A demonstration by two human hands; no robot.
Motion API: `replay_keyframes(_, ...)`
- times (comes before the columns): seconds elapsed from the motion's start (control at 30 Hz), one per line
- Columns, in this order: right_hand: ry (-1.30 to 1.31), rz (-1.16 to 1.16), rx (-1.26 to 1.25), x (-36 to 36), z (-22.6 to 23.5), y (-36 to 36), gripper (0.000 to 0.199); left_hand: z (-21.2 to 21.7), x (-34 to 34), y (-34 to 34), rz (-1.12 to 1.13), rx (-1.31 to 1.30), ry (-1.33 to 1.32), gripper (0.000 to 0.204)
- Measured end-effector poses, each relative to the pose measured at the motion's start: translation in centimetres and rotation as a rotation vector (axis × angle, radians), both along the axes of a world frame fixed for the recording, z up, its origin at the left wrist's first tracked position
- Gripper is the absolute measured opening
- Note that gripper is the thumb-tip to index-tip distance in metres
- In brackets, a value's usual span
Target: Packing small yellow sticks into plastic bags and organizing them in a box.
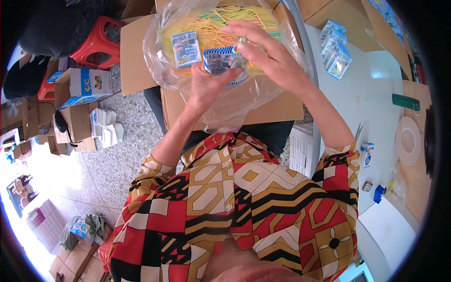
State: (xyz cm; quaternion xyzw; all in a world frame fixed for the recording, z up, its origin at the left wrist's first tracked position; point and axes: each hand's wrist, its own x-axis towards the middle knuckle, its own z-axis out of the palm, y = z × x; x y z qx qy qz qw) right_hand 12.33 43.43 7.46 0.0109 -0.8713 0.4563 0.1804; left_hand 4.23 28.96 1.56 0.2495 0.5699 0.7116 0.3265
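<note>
My left hand (pixel 206 87) is closed around a small bunch of blue-and-white packets (pixel 217 62), with the thumb across their lower edge. My right hand (pixel 270 51) reaches in from the right, fingers stretched and apart, its thumb at the upper right corner of the packets. Whether a thin stick lies under that thumb I cannot make out. Both hands are above an open cardboard box (pixel 136 54) lined with a clear plastic bag (pixel 157 61). Thin yellow, green and orange sticks (pixel 211 23) fill it. One loose packet (pixel 186 49) lies on the sticks, left of my hands.
On the pale table (pixel 361 103) at right lie several packets (pixel 337 54), scissors (pixel 359 131), a green object (pixel 406 102) and a tape roll (pixel 408 141). A red stool (pixel 96 44) and a printed carton (pixel 89 84) stand at left. A white crate (pixel 300 145) is beneath the table.
</note>
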Motion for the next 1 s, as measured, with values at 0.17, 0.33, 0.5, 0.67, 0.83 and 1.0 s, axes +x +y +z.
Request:
replay_keyframes(0.17, -0.157, 0.024, -0.455, 1.1, 0.8, 1.0, 0.033, 0.5, -0.4, -0.4, -0.006, 0.014, -0.083, 0.021)
replay_keyframes(0.33, -0.258, -0.013, -0.574, 2.4, -1.0, 1.2, 0.028, 0.7, -0.3, -0.4, -0.083, -0.024, -0.069, 0.024)
replay_keyframes(0.5, -0.097, -0.117, -0.653, 3.1, -1.4, 1.4, 0.019, 0.8, 0.0, -0.3, -0.096, -0.044, -0.072, 0.029)
replay_keyframes(0.67, -0.033, -0.265, -0.701, 5.6, -1.2, 3.0, 0.020, 1.6, 0.2, -0.3, -0.120, -0.009, -0.218, 0.032)
replay_keyframes(0.83, 0.113, -0.576, -0.508, 11.5, -1.2, 8.3, 0.024, 1.5, 0.1, -0.3, -0.186, -0.026, -0.276, 0.028)
replay_keyframes(1.0, 0.124, -0.766, -0.480, 17.9, -2.1, 12.5, 0.023, 1.5, 0.9, 0.5, -0.185, -0.023, -0.333, 0.025)
